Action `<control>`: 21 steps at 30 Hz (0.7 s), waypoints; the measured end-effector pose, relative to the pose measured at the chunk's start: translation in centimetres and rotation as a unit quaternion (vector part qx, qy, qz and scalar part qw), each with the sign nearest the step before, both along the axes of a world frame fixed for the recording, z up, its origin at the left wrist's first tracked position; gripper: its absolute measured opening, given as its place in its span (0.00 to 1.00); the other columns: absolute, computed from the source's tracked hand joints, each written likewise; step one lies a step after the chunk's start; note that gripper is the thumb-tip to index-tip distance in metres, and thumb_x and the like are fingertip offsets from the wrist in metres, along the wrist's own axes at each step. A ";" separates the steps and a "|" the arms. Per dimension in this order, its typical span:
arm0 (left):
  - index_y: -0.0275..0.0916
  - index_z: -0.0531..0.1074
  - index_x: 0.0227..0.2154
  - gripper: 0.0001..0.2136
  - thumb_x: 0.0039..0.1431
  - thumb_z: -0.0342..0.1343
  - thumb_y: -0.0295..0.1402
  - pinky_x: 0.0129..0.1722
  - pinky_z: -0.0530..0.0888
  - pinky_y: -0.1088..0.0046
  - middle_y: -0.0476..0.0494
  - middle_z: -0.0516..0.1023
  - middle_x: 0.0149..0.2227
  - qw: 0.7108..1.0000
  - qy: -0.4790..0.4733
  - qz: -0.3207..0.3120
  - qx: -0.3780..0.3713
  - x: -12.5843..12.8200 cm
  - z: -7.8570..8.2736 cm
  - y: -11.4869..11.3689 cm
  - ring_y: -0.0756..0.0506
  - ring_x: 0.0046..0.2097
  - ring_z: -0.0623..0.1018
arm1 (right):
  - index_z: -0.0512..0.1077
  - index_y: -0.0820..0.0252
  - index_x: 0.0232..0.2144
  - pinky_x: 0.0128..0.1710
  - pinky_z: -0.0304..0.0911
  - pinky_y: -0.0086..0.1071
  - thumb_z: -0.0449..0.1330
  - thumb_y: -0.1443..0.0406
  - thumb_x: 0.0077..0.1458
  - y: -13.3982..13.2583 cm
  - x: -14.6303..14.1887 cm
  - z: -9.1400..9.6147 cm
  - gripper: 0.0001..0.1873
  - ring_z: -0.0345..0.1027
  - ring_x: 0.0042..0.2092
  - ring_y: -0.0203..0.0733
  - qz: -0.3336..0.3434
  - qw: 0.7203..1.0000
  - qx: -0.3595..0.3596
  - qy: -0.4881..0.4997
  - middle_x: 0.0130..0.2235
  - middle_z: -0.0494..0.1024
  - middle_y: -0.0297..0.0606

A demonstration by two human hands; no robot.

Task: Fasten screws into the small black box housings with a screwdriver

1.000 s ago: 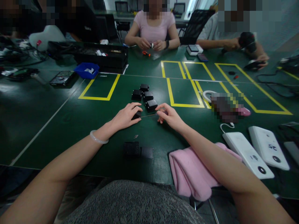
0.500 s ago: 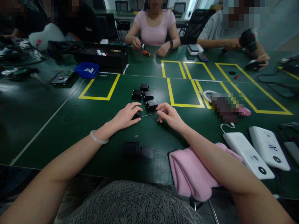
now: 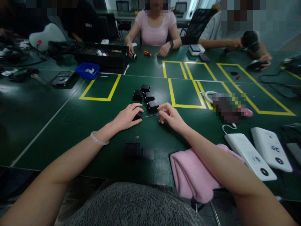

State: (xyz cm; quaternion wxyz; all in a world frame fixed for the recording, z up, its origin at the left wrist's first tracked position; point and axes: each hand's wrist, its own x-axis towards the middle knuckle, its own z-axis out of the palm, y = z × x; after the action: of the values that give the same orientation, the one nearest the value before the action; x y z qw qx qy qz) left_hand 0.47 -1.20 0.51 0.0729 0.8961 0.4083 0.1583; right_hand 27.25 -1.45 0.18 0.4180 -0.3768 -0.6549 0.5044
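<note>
While it's half-curled, left hand (image 3: 129,116): grips box (image 3: 137,117).
Right hand (image 3: 171,117): pinches driver (image 3: 150,116).
Parts (image 3: 132,150), screws (image 3: 136,137): six o'clock, loose.
Boxes (image 3: 150,96): one o'clock, seemingly whole.

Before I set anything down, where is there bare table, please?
Bare: between left hand and left yellow outline; right of the right hand, below the right yellow outlines. Crowded: just beyond the hands, where black boxes cluster.
</note>
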 end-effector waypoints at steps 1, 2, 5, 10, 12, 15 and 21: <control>0.42 0.67 0.55 0.17 0.65 0.60 0.35 0.54 0.79 0.49 0.35 0.67 0.66 1.000 0.001 0.001 0.002 0.0 0.0 0.0 0.32 0.63 0.72 | 0.66 0.55 0.41 0.31 0.71 0.33 0.65 0.51 0.60 0.0 0.0 0.0 0.18 0.65 0.22 0.32 -0.001 1.000 0.001 0.001 0.23 0.67 0.21; 0.42 0.67 0.55 0.17 0.65 0.60 0.35 0.55 0.79 0.49 0.35 0.67 0.66 1.000 0.003 0.001 0.003 0.0 0.0 0.0 0.32 0.63 0.72 | 0.66 0.55 0.42 0.32 0.71 0.33 0.65 0.52 0.61 0.0 0.0 0.0 0.18 0.65 0.22 0.33 0.000 1.000 0.001 0.000 0.23 0.68 0.21; 0.41 0.67 0.55 0.17 0.65 0.60 0.34 0.54 0.79 0.49 0.34 0.67 0.66 1.000 0.006 0.002 0.003 0.0 0.1 -0.1 0.32 0.63 0.72 | 0.67 0.56 0.41 0.32 0.71 0.34 0.64 0.51 0.62 0.0 0.0 0.0 0.17 0.65 0.22 0.33 0.004 1.000 -0.008 0.006 0.21 0.67 0.21; 0.42 0.67 0.56 0.17 0.66 0.59 0.35 0.54 0.79 0.48 0.35 0.67 0.66 1.000 0.002 0.001 0.002 0.1 0.1 -0.1 0.32 0.63 0.72 | 0.69 0.57 0.36 0.30 0.69 0.32 0.62 0.48 0.63 0.1 0.1 0.0 0.19 0.63 0.19 0.32 0.017 1.000 -0.020 -0.016 0.18 0.62 0.20; 0.42 0.67 0.55 0.17 0.66 0.60 0.35 0.55 0.79 0.49 0.35 0.67 0.66 1.000 0.003 0.002 0.004 0.0 0.0 0.0 0.32 0.63 0.72 | 0.68 0.57 0.38 0.32 0.71 0.33 0.64 0.49 0.62 0.0 0.1 0.1 0.18 0.63 0.20 0.32 0.017 1.000 -0.016 -0.013 0.19 0.64 0.21; 0.42 0.67 0.55 0.17 0.66 0.60 0.35 0.54 0.79 0.50 0.35 0.67 0.66 1.000 0.003 0.001 0.005 0.0 -0.1 0.0 0.32 0.63 0.72 | 0.66 0.56 0.41 0.34 0.72 0.34 0.65 0.53 0.61 0.0 0.1 0.1 0.17 0.65 0.21 0.33 0.009 1.000 -0.010 0.001 0.20 0.67 0.21; 0.41 0.68 0.55 0.17 0.65 0.60 0.34 0.55 0.79 0.50 0.35 0.67 0.66 1.000 -0.001 -0.003 0.008 -0.1 -0.1 0.1 0.32 0.63 0.72 | 0.67 0.56 0.42 0.32 0.70 0.33 0.63 0.51 0.62 -0.1 0.0 0.0 0.17 0.64 0.21 0.33 0.005 0.999 -0.030 0.008 0.19 0.65 0.19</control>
State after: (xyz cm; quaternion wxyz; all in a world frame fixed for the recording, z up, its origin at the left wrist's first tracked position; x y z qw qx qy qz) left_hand 0.41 -1.10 0.38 0.0665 0.8979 0.4039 0.1622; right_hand 27.27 -1.50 0.19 0.4094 -0.3821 -0.6376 0.5290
